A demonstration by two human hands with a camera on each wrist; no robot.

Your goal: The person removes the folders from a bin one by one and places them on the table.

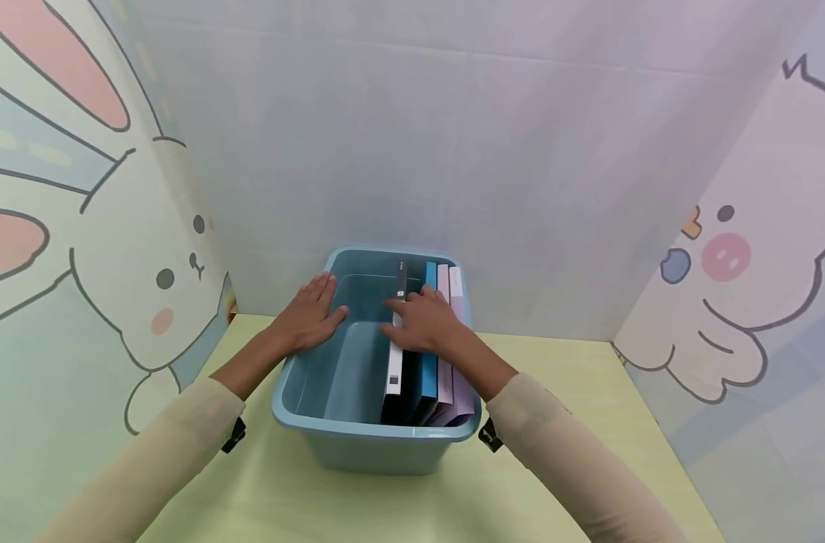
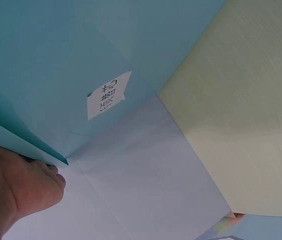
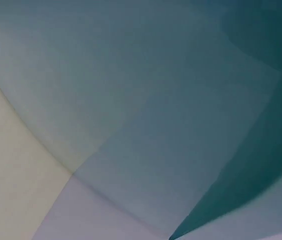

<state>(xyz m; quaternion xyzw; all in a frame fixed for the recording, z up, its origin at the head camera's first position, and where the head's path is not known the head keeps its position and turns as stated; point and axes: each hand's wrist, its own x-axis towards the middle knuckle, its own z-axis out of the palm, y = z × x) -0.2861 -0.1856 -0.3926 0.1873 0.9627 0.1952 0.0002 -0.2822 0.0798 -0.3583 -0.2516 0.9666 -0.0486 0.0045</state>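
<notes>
A blue plastic tub [image 1: 331, 430] holds several slim, upright boxes along its right side. My left hand [image 1: 311, 313] rests over the tub's left rim with its fingers straight and thumb pointing inward; the left wrist view shows that hand [image 2: 28, 185] at the rim's edge. Inside the tub, my right hand [image 1: 426, 320] lies across the top of a black-and-white box [image 1: 394, 369], thumb and forefinger over its narrow edge. I cannot tell whether it grips this box. The other fingers lie near a blue box [image 1: 427, 377].
A pink box [image 1: 444, 377] and a lilac box [image 1: 460, 385] stand against the tub's right wall. A handwritten paper label [image 2: 109, 96] sticks to the tub's outside. The tub stands on a pale yellow table [image 1: 548, 452], close to a back curtain [image 1: 412, 151].
</notes>
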